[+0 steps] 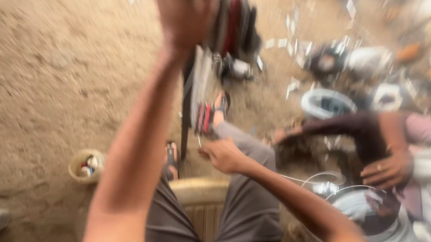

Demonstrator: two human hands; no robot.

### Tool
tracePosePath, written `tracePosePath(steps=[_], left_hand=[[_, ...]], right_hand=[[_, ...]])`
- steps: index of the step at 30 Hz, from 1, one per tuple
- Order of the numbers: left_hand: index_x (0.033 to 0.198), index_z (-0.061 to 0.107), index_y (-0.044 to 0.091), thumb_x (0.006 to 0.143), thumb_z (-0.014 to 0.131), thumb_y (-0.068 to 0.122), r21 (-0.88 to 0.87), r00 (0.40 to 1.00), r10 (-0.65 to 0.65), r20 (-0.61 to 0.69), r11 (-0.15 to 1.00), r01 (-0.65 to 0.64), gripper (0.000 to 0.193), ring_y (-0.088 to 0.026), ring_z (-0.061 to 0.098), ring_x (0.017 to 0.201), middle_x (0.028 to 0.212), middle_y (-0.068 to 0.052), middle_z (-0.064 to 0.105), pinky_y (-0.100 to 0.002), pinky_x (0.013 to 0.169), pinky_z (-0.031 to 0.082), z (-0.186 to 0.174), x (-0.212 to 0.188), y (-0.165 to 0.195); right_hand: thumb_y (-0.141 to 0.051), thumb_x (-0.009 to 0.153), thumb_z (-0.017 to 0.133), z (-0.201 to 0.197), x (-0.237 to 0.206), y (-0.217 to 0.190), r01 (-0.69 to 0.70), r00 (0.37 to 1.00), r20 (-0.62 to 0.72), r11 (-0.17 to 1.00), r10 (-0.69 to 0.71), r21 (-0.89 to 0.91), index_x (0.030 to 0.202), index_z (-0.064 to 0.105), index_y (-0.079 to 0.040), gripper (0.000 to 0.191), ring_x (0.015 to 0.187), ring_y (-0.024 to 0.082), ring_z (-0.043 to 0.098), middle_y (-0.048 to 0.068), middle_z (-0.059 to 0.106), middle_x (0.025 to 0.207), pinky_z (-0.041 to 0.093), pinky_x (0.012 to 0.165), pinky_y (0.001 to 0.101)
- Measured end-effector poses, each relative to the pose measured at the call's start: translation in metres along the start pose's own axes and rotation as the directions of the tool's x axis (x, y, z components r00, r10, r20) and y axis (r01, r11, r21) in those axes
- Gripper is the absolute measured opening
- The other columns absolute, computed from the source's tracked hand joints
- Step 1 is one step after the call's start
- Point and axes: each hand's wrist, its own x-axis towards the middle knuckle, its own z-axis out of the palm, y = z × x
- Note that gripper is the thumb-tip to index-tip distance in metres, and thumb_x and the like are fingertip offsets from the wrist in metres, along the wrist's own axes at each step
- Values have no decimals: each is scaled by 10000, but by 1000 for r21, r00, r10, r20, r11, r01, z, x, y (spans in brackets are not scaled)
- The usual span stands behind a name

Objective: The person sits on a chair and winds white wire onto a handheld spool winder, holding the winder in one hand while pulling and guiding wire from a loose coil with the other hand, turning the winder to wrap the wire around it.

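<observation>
Head view, blurred red-black device, hand on it

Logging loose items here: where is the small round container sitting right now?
In the head view the small round container sits on the dirt ground at lower left, just left of the person's raised left arm and sandalled foot.

A small round tub of bits sits on the dirt floor at lower left. Pale paper scraps litter the upper right. Another person's hand rests at right.
</observation>
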Motion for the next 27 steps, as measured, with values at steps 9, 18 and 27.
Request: tracePosePath(steps=[9, 18, 27], left_hand=[[1326, 510, 132, 892, 690, 49, -144, 995, 58, 81, 989, -46, 477, -164, 692, 612, 867, -62, 701, -304, 496, 524, -16, -34, 58], [1385, 489, 107, 938, 748, 8, -253, 990, 46, 131, 968, -12, 525, -180, 779, 913, 1025, -92, 733, -292, 829, 641, -68, -64, 107], [1431, 460, 97, 1056, 688, -37, -354, 984, 53, 169, 935, 11, 458, -168, 738, 893, 1055, -102, 698, -317, 788, 625, -79, -61, 37]], right_hand=[[-214, 1052, 539, -327, -97, -149, -149, 989, 2, 983, 150, 103, 1167, 769, -131, 270, 745, 251, 688, 162, 715, 899, 620, 694, 421], [-259, 1126, 679, -276, 45, 3, 75, 667, -370, 553, -647, -830, 899, 688, -167, 245, 881, 147, 616, -29, 671, 830, 409, 1081, 456], [-142, 1027, 616, 5, 143, 140, 156, 862, -463, 978, -204, -141, 991, 681, -125, 77, 950, 233, 650, 60, 691, 936, 468, 967, 449]])
